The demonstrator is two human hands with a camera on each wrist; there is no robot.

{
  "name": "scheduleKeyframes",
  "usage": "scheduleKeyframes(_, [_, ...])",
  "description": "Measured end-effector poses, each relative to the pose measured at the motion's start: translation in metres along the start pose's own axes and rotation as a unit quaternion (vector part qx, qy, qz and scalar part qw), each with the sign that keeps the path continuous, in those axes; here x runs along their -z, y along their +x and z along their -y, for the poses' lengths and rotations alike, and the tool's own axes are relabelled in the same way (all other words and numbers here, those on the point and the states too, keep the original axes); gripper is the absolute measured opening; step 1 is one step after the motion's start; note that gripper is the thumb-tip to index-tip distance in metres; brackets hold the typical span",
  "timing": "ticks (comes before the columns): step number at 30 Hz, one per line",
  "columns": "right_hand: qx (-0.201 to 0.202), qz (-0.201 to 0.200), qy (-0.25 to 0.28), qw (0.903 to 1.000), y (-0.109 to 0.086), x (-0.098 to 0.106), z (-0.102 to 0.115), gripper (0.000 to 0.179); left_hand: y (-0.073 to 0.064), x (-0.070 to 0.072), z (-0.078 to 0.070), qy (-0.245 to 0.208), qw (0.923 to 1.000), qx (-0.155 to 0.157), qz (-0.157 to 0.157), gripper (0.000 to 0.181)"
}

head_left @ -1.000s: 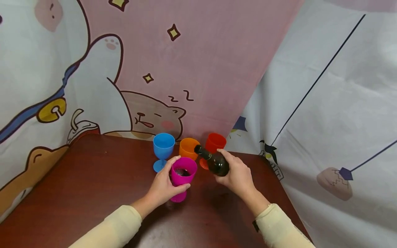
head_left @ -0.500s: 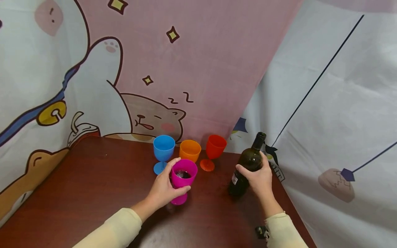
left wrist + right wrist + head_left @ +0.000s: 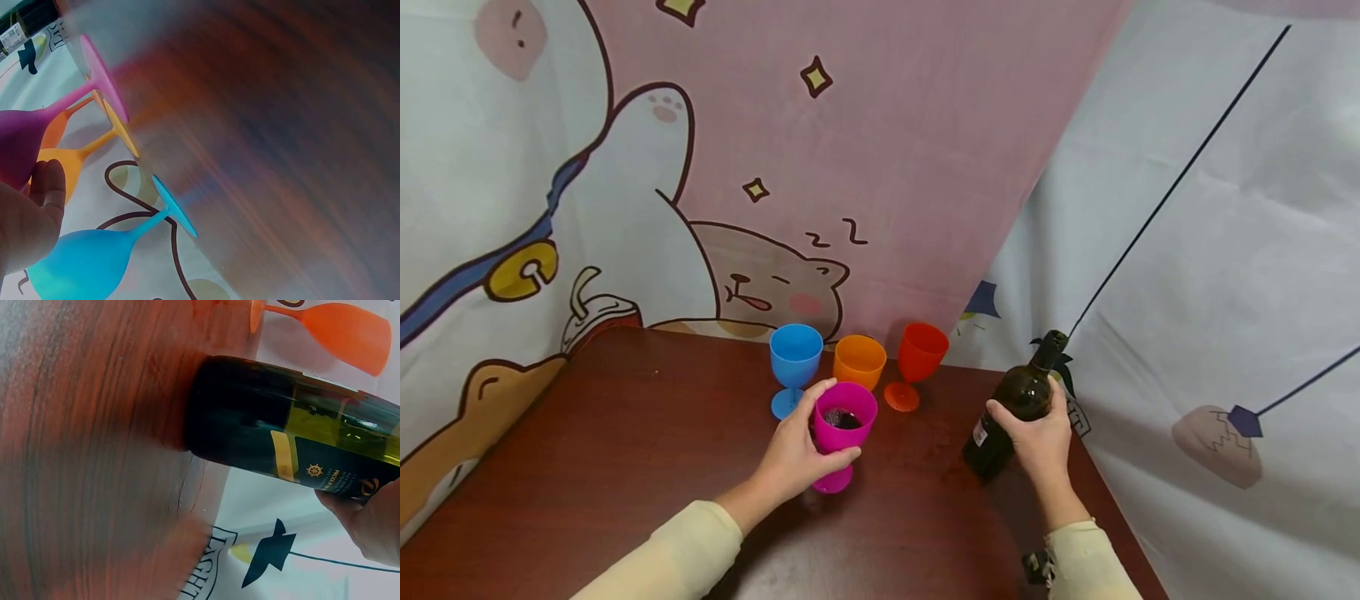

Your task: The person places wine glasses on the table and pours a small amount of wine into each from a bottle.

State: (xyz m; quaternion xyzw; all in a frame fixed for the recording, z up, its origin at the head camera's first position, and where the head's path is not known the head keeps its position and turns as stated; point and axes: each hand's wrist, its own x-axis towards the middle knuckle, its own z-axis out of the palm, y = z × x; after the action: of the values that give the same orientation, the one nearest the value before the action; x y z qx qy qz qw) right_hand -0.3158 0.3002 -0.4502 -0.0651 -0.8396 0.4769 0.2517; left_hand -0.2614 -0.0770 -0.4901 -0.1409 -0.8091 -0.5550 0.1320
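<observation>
Cartoon-printed fabric (image 3: 925,150) hangs behind a reddish-brown surface (image 3: 625,450). On the near side, the person's left hand (image 3: 792,452) grips a magenta goblet (image 3: 842,439) by its bowl, dark liquid (image 3: 841,419) inside. Just beyond stand a blue goblet (image 3: 795,356), an orange goblet (image 3: 859,368) and a red goblet (image 3: 922,354). Farther right, the right hand (image 3: 1042,435) grasps a dark bottle (image 3: 1026,392), neck up.

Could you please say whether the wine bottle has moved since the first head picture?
Yes; the wine bottle moved right, from overlapping the red goblet to clear of it.
</observation>
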Motion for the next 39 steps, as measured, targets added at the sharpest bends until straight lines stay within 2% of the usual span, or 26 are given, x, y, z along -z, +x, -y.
scheduleKeyframes(7, [-0.001, -0.004, 0.016, 0.9999, -0.001, -0.001, -0.005, 0.099, 0.003, -0.002, -0.001, 0.004, 1.0000, -0.008, -0.003, 0.104])
scheduleKeyframes(13, [-0.002, -0.006, 0.021, 0.9998, -0.002, -0.006, -0.014, 0.099, 0.003, -0.002, -0.004, 0.003, 1.0000, 0.003, -0.001, 0.103])
scheduleKeyframes(19, [0.004, -0.006, 0.027, 0.9996, -0.004, -0.010, -0.021, 0.100, -0.003, 0.004, -0.008, 0.011, 0.9999, 0.008, -0.003, 0.104])
scheduleKeyframes(22, [0.001, -0.010, 0.035, 0.9993, -0.006, -0.010, -0.021, 0.100, -0.008, 0.010, -0.007, 0.021, 0.9997, -0.005, -0.006, 0.105])
scheduleKeyframes(26, [0.000, -0.013, 0.053, 0.9985, -0.009, -0.011, -0.020, 0.099, -0.014, 0.025, -0.002, 0.039, 0.9988, -0.025, -0.015, 0.106])
scheduleKeyframes(29, [0.003, -0.012, 0.060, 0.9981, -0.009, -0.011, -0.018, 0.098, -0.018, 0.044, 0.002, 0.060, 0.9976, -0.025, -0.026, 0.106])
scheduleKeyframes(34, [0.010, -0.010, 0.060, 0.9981, -0.007, -0.013, -0.016, 0.099, -0.020, 0.077, 0.012, 0.093, 0.9950, 0.010, -0.036, 0.107])
scheduleKeyframes(39, [0.015, -0.006, 0.060, 0.9980, -0.007, -0.014, -0.016, 0.100, -0.010, 0.097, 0.024, 0.101, 0.9935, 0.036, -0.039, 0.107])
